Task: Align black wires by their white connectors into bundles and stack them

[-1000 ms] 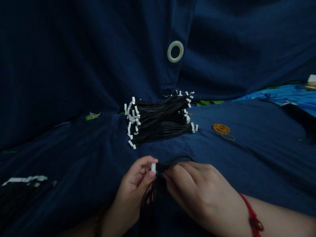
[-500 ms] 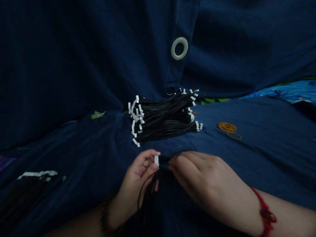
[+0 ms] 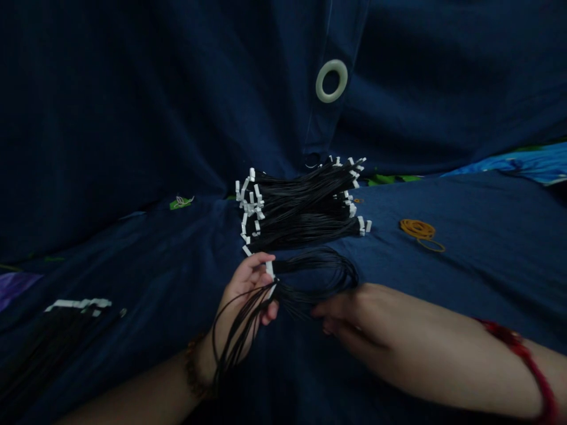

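Observation:
My left hand (image 3: 248,295) is closed on a bundle of thin black cables (image 3: 328,255) with white connectors (image 3: 270,268) at its fingertips. The cables arch to the right in a loop, and some loose lengths hang down over the left wrist. Beside the loop's right side is my right hand (image 3: 358,316), its fingers pointing left. Motion and shadow smear those fingers, so I cannot make out whether they grip any cables. Just beyond lies a stack of black cables (image 3: 301,206) with white connectors at both ends.
Orange rubber bands (image 3: 417,229) lie on the dark blue cloth (image 3: 478,236) at right. Another group of black cables (image 3: 57,342) with white connectors rests at lower left. A small green scrap (image 3: 181,203) is left of the stack. Behind hangs dark fabric with a pale ring (image 3: 331,81).
The cables, held out straight between both hands before, now curve in a loop. My right hand has moved lower and slightly away from the connectors. The view has shifted slightly.

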Motion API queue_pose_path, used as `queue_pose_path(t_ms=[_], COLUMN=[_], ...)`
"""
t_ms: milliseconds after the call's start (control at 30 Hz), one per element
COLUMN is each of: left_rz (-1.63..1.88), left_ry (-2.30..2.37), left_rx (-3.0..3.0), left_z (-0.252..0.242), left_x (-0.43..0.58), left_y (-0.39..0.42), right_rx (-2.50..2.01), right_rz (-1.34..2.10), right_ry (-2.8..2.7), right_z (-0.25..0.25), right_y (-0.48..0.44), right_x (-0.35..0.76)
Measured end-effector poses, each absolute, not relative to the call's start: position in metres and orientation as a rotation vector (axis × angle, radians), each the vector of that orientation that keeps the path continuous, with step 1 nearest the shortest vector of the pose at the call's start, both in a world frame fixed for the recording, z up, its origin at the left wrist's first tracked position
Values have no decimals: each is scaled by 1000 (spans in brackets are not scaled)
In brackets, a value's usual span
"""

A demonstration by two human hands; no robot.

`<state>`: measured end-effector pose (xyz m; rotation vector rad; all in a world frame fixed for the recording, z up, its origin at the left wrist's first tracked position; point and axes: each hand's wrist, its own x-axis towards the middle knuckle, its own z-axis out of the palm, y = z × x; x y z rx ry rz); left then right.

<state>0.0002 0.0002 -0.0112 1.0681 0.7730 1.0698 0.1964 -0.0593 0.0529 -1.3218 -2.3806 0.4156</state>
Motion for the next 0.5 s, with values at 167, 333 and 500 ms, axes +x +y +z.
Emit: queue_pose_path(t_ms=[167,333,500], left_rz=[1070,1077,1053], left_ry=[736,725,793], left_rx=[1128,1132,1142], left_z=[-14,-10,-5], left_x=[1,4,5], left_y=[-2,-6,-10], right_rx=[-1343,-1428,-1494], right_rz=[944,795,713], right_ry=[-2200,-2187,-2182], right_z=[49,43,51], right_y=[-49,-54,-59], right_x=[181,178,178])
